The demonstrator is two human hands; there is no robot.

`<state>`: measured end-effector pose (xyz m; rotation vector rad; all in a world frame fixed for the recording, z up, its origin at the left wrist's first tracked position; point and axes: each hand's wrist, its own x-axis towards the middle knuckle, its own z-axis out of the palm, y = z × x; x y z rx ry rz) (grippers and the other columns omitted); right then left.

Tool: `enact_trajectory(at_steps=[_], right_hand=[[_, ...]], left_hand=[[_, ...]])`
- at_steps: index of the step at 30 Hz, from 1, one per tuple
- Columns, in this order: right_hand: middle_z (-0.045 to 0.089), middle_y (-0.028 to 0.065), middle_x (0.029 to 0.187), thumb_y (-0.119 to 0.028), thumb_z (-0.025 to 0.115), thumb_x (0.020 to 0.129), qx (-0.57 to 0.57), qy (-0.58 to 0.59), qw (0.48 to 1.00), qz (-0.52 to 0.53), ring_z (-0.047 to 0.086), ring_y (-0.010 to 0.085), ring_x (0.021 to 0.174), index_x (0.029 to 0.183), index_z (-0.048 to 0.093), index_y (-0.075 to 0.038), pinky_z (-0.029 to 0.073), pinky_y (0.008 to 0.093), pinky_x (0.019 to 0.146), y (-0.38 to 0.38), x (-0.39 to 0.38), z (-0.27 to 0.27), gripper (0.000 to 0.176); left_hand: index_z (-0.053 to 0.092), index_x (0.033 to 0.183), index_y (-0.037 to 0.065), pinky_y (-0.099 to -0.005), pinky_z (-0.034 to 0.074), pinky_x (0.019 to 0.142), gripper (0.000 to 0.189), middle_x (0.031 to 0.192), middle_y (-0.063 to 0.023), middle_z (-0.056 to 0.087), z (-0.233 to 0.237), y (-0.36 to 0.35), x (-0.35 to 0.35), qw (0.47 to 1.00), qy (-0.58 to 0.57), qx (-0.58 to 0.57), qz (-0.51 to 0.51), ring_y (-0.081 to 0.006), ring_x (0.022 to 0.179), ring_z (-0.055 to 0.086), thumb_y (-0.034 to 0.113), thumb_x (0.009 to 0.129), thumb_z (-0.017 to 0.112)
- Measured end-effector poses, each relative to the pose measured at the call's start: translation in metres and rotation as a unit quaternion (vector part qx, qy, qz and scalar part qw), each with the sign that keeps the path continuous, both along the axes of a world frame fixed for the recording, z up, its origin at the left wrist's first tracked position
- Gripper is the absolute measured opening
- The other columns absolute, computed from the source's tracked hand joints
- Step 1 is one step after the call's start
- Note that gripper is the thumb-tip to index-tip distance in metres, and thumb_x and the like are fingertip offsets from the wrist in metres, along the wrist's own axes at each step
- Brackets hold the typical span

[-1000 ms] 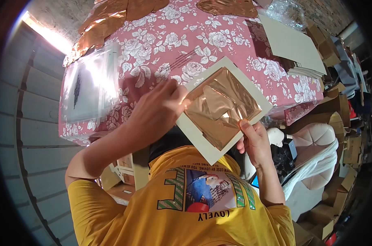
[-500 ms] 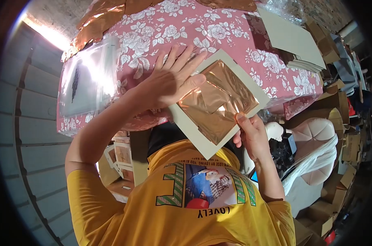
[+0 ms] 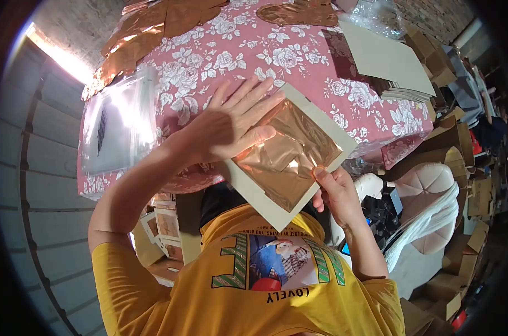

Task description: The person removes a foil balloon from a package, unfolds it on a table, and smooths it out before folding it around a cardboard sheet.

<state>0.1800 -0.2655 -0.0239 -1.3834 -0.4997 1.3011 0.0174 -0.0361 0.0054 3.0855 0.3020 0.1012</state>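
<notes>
Currently: pale card faced with copper foil, pinched along its near-right edge by the right hand, thumb uppermost. Left of that grip, left hand, fingers spread, over the card's far-left edge; contact uncertain. Beyond the grip, stacked boards.

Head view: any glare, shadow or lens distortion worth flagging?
Head view: harsh glare on the clear plastic sleeves, bright highlights on the foil-topped card; head view: shadow across part of the left hand; head view: fisheye bowing in the wall panels, blackened corners.
</notes>
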Motion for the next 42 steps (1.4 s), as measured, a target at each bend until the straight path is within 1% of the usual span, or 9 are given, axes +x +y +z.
enact_trajectory(at_steps=[11,16,19,21,22,27,28,29,42], right_hand=[[0.06,0.0025,0.067,-0.03,0.059,0.099,0.025,0.026,0.999,-0.023,0.056,0.0077,0.048,0.1,0.054,-0.004,0.044,0.0208,0.04,0.009,-0.006,-0.002,0.027],[0.057,0.0017,0.061,-0.028,0.056,0.1,0.047,-0.006,0.995,-0.083,0.052,0.0074,0.043,0.1,0.052,-0.003,0.041,0.0204,0.037,0.006,-0.008,0.002,0.025],[0.06,0.005,0.073,-0.026,0.05,0.103,0.08,-0.025,0.993,-0.08,0.056,0.0096,0.05,0.098,0.053,-0.002,0.043,0.022,0.042,0.001,0.0,0.001,0.025],[0.06,0.005,0.072,-0.026,0.05,0.103,0.095,-0.027,0.992,-0.083,0.056,0.0095,0.05,0.097,0.053,-0.002,0.043,0.0218,0.042,0.002,0.002,-0.002,0.025],[0.06,0.0051,0.072,-0.026,0.049,0.104,0.108,-0.028,0.99,-0.088,0.055,0.0093,0.05,0.096,0.053,-0.002,0.043,0.0217,0.042,0.003,0.001,-0.004,0.025],[0.05,0.0021,0.071,-0.025,0.048,0.104,0.111,-0.035,0.991,-0.063,0.058,0.0126,0.052,0.096,0.05,-0.002,0.045,0.0236,0.045,0.01,-0.005,-0.014,0.025],[0.05,0.0021,0.071,-0.025,0.048,0.104,0.11,-0.036,0.991,-0.065,0.058,0.0126,0.052,0.096,0.05,-0.002,0.045,0.0236,0.045,0.01,-0.006,-0.014,0.025],[0.051,0.0021,0.071,-0.025,0.048,0.104,0.104,-0.035,0.991,-0.077,0.058,0.0123,0.053,0.095,0.051,-0.002,0.045,0.0235,0.045,0.01,-0.007,-0.014,0.025],[0.056,0.0016,0.068,-0.027,0.056,0.101,0.082,-0.001,0.989,-0.12,0.059,0.01,0.051,0.094,0.055,-0.004,0.044,0.0223,0.042,0.018,-0.004,-0.003,0.024]], left_hand=[[0.019,0.157,0.014,-0.0542,0.008,0.119,0.072,0.163,-0.0152,0.015,-0.001,-0.003,0.015,0.998,-0.002,-0.04,-0.038,-0.0349,0.15,0.013,0.055,0.1,0.036],[0.025,0.154,0.009,-0.0526,0.022,0.117,0.069,0.155,-0.0222,0.028,0.013,0.033,-0.016,0.973,-0.22,-0.031,0.06,-0.0323,0.145,0.028,0.05,0.101,0.043],[0.02,0.154,0.0,-0.0394,0.043,0.104,0.082,0.142,-0.0256,0.039,0.015,0.006,-0.035,0.699,-0.466,-0.456,0.294,-0.0278,0.126,0.05,0.05,0.097,0.053],[0.026,0.151,-0.002,-0.0358,0.044,0.1,0.074,0.132,-0.0198,0.046,-0.001,-0.021,-0.041,0.629,-0.47,-0.514,0.346,-0.0209,0.11,0.056,0.049,0.101,0.048],[0.037,0.145,-0.003,-0.0348,0.043,0.1,0.062,0.125,-0.0142,0.05,-0.044,-0.01,-0.057,0.801,-0.411,-0.339,0.273,-0.0173,0.105,0.054,0.044,0.105,0.04],[0.044,0.138,0.0,-0.0408,0.041,0.104,0.053,0.133,-0.0153,0.051,-0.034,-0.045,-0.029,0.665,-0.392,-0.616,0.158,-0.025,0.119,0.053,0.041,0.107,0.033],[0.045,0.136,0.001,-0.0424,0.041,0.105,0.051,0.135,-0.0155,0.052,-0.024,-0.052,-0.018,0.619,-0.379,-0.678,0.122,-0.027,0.123,0.053,0.04,0.108,0.031],[0.04,0.14,0.001,-0.0407,0.04,0.106,0.052,0.137,-0.0147,0.051,-0.005,-0.061,-0.01,0.384,-0.379,-0.832,0.131,-0.0255,0.126,0.051,0.04,0.108,0.029],[0.034,0.144,0.004,-0.0492,0.04,0.11,0.047,0.14,-0.0173,0.048,-0.019,-0.088,-0.008,0.338,-0.34,-0.851,0.212,-0.0306,0.129,0.05,0.032,0.106,0.034]])
